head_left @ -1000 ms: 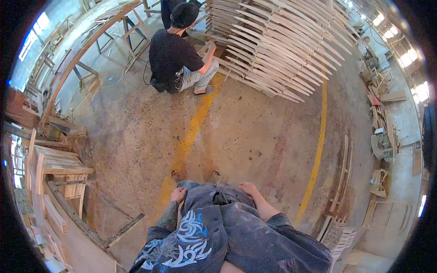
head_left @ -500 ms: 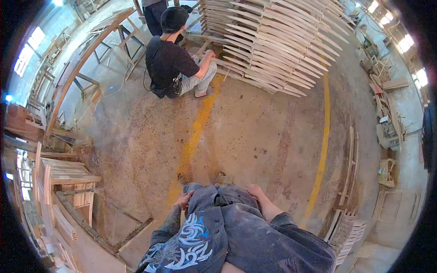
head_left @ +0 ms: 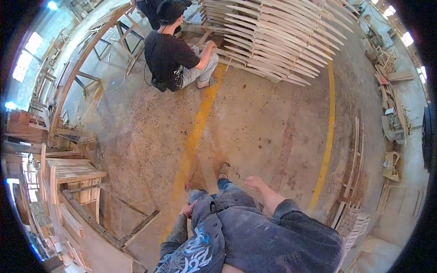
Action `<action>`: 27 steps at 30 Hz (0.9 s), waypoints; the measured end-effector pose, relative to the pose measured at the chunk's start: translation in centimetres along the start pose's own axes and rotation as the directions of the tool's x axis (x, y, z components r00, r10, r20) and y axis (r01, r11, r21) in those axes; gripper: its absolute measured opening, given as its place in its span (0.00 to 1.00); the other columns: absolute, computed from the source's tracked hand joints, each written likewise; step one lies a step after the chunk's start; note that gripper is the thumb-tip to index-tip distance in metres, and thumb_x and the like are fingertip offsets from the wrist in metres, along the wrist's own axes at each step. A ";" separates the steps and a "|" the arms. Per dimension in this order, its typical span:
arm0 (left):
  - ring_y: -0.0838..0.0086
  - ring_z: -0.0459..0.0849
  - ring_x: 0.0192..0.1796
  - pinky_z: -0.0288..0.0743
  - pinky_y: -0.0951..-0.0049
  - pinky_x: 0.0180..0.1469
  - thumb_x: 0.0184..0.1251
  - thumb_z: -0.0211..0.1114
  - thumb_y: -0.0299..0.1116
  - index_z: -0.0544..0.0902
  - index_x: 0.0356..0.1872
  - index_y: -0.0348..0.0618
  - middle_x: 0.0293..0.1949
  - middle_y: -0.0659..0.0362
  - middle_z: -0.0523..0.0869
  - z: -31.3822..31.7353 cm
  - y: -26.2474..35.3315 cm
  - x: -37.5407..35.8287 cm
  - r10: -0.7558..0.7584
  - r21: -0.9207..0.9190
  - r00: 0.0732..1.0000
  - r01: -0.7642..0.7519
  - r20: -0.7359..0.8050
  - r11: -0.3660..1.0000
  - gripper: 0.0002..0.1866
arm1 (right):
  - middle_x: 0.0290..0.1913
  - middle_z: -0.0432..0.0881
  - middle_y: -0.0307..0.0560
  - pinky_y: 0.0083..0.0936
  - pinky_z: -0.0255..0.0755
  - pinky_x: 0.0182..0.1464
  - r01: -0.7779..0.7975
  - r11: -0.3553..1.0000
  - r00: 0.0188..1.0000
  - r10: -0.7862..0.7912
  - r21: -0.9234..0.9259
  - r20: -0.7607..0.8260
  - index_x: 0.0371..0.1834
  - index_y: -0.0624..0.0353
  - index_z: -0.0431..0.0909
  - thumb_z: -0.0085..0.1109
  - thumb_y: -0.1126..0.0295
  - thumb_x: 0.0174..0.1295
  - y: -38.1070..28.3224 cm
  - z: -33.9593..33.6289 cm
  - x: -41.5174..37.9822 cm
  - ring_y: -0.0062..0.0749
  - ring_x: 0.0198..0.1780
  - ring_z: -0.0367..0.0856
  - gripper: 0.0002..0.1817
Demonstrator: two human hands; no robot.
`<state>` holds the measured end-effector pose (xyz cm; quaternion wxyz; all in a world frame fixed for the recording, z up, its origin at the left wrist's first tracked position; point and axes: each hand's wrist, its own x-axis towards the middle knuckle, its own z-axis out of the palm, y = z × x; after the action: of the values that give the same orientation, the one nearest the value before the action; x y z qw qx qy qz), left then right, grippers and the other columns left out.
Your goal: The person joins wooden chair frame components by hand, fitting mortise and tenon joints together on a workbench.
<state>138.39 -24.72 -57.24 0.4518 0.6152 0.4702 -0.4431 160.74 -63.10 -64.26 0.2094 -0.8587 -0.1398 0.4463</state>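
Note:
My left hand (head_left: 187,209) hangs against the side of my dark work shirt (head_left: 268,236), near the thigh of my blue jeans (head_left: 234,194). Its fingers look loose and partly stretched, and no object shows in it. Out to the right of my leg, my right hand (head_left: 255,182) swings over the concrete floor (head_left: 255,136), apart from my body. I see mostly its back; the fingers are loose with nothing visible in them. One sandalled foot (head_left: 224,169) is forward on the floor.
Ahead, a person in black (head_left: 170,57) sits low beside a large stack of pale curved wooden slats (head_left: 277,41). A long wooden bench (head_left: 73,77) runs along the left, above a wooden crate (head_left: 75,175). Long wood strips (head_left: 353,159) lie at right, past a yellow floor line (head_left: 328,136).
My right hand has swung outward and forward, away from my shirt. My foot has stepped forward. My left hand stays near my side. The seated person's hand has risen slightly.

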 end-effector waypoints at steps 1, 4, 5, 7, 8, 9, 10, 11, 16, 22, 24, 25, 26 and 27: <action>0.52 0.87 0.41 0.83 0.53 0.28 0.59 0.60 0.64 0.71 0.62 0.36 0.51 0.41 0.82 0.5 -0.7 -0.4 0.048 -0.013 0.999 -0.048 -0.024 0.999 0.42 | 0.48 0.85 0.44 0.34 0.79 0.47 -0.150 0.984 0.982 0.136 0.098 0.133 0.51 0.49 0.82 0.57 0.52 0.56 -0.8 -1.3 -0.2 0.41 0.43 0.85 0.22; 0.56 0.87 0.42 0.83 0.56 0.31 0.60 0.63 0.58 0.73 0.60 0.34 0.48 0.42 0.83 1.4 -3.0 -1.3 0.241 0.085 0.970 -0.236 -0.046 0.968 0.38 | 0.50 0.84 0.43 0.34 0.78 0.50 -0.004 0.979 0.997 0.020 -0.206 0.078 0.51 0.45 0.83 0.59 0.51 0.53 -1.9 -2.3 1.1 0.42 0.47 0.84 0.23; 0.56 0.87 0.42 0.83 0.56 0.31 0.60 0.63 0.58 0.73 0.60 0.34 0.48 0.42 0.83 1.8 -3.9 -1.4 0.244 0.077 0.969 -0.240 -0.049 0.968 0.38 | 0.50 0.84 0.43 0.34 0.78 0.50 0.001 0.977 0.997 0.016 -0.214 0.077 0.51 0.45 0.83 0.59 0.51 0.53 -2.3 -2.4 1.3 0.42 0.47 0.84 0.23; 0.59 0.88 0.40 0.83 0.62 0.33 0.59 0.66 0.54 0.74 0.59 0.35 0.46 0.43 0.85 3.5 -8.7 1.7 0.488 0.375 0.847 -0.392 -0.209 0.840 0.35 | 0.49 0.84 0.46 0.35 0.77 0.50 0.031 0.977 0.998 -0.040 -0.209 -0.041 0.50 0.45 0.83 0.60 0.54 0.51 -4.0 -3.0 0.4 0.42 0.48 0.84 0.22; 0.59 0.88 0.40 0.83 0.62 0.33 0.59 0.66 0.54 0.74 0.59 0.35 0.46 0.43 0.85 4.5 -10.7 3.1 0.488 0.367 0.845 -0.392 -0.217 0.843 0.35 | 0.49 0.84 0.46 0.35 0.77 0.50 0.038 0.975 0.998 -0.047 -0.218 -0.039 0.50 0.45 0.83 0.60 0.54 0.51 -5.1 -3.4 0.0 0.42 0.48 0.84 0.22; 0.62 0.87 0.38 0.82 0.66 0.31 0.59 0.66 0.52 0.75 0.59 0.35 0.44 0.46 0.86 5.4 -12.5 4.3 0.528 0.296 0.825 -0.462 -0.201 0.836 0.34 | 0.46 0.85 0.47 0.36 0.77 0.48 0.090 0.965 0.996 -0.094 -0.246 -0.004 0.49 0.45 0.83 0.60 0.57 0.51 -6.4 -3.8 -0.4 0.44 0.46 0.84 0.20; 0.66 0.87 0.35 0.80 0.71 0.30 0.59 0.67 0.50 0.75 0.59 0.35 0.43 0.49 0.86 5.7 -12.8 3.2 0.569 0.223 0.800 -0.530 -0.188 0.819 0.33 | 0.44 0.86 0.48 0.38 0.77 0.46 0.142 0.952 0.990 -0.139 -0.273 0.032 0.48 0.45 0.84 0.59 0.60 0.50 -7.4 -3.8 -0.5 0.45 0.44 0.84 0.19; 0.66 0.87 0.35 0.80 0.71 0.30 0.59 0.67 0.50 0.75 0.59 0.35 0.43 0.49 0.86 8.1 -13.3 1.5 0.571 0.215 0.797 -0.533 -0.197 0.818 0.33 | 0.44 0.86 0.48 0.38 0.77 0.46 0.149 0.948 0.989 -0.146 -0.283 0.032 0.48 0.45 0.84 0.59 0.60 0.50 -8.7 -3.6 -0.6 0.45 0.44 0.84 0.19; 0.76 0.80 0.27 0.71 0.78 0.24 0.66 0.63 0.41 0.74 0.60 0.39 0.33 0.59 0.83 10.6 -16.9 -6.7 0.200 -0.695 0.903 -0.421 -0.380 0.583 0.25 | 0.41 0.86 0.49 0.40 0.76 0.45 0.099 0.946 0.987 -0.132 -0.308 -0.090 0.39 0.48 0.84 0.54 0.70 0.49 -14.9 0.4 -2.7 0.47 0.44 0.83 0.15; 0.72 0.80 0.29 0.75 0.72 0.28 0.68 0.62 0.42 0.75 0.58 0.41 0.35 0.55 0.82 21.5 -35.7 -4.9 0.128 -0.685 0.809 -0.560 -0.574 0.466 0.23 | 0.39 0.86 0.49 0.41 0.77 0.46 0.415 0.866 0.896 -0.442 -0.279 -0.038 0.34 0.50 0.86 0.55 0.67 0.51 -17.5 13.1 -7.8 0.47 0.45 0.84 0.11; 0.69 0.81 0.30 0.77 0.68 0.30 0.69 0.60 0.44 0.77 0.56 0.41 0.38 0.53 0.82 25.4 -41.9 -2.8 0.205 -0.539 0.682 -0.697 -0.702 0.472 0.21 | 0.40 0.86 0.49 0.41 0.76 0.47 0.365 0.845 0.929 -0.360 -0.391 0.090 0.35 0.50 0.86 0.56 0.64 0.52 -20.6 15.6 -12.2 0.47 0.46 0.83 0.11; 0.68 0.81 0.30 0.77 0.68 0.31 0.69 0.59 0.44 0.77 0.55 0.42 0.38 0.53 0.82 28.0 -45.3 -2.6 0.146 -0.630 0.755 -0.623 -0.640 0.463 0.21 | 0.42 0.86 0.49 0.41 0.76 0.48 0.309 0.815 0.950 -0.247 -0.491 0.189 0.36 0.51 0.86 0.57 0.61 0.54 -22.2 16.9 -14.2 0.47 0.48 0.83 0.12; 0.68 0.81 0.31 0.77 0.67 0.31 0.69 0.59 0.45 0.77 0.55 0.42 0.38 0.53 0.82 30.8 -48.2 -3.3 0.087 -0.714 0.818 -0.543 -0.568 0.442 0.20 | 0.45 0.85 0.51 0.42 0.75 0.50 0.322 0.789 0.941 -0.206 -0.524 0.268 0.38 0.50 0.86 0.58 0.52 0.57 -22.8 18.9 -14.3 0.47 0.50 0.82 0.16; 0.67 0.81 0.31 0.77 0.66 0.32 0.69 0.58 0.45 0.78 0.54 0.42 0.38 0.53 0.82 33.2 -50.3 -3.5 0.028 -0.791 0.873 -0.454 -0.486 0.410 0.20 | 0.45 0.85 0.51 0.42 0.75 0.50 0.345 0.770 0.933 -0.220 -0.536 0.284 0.38 0.50 0.86 0.58 0.52 0.57 -24.2 20.2 -15.4 0.47 0.50 0.82 0.16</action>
<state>84.53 -50.07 -67.44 0.6592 0.4247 0.6157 0.0768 134.10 -43.83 -52.05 -0.0115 -0.7997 -0.4172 0.4316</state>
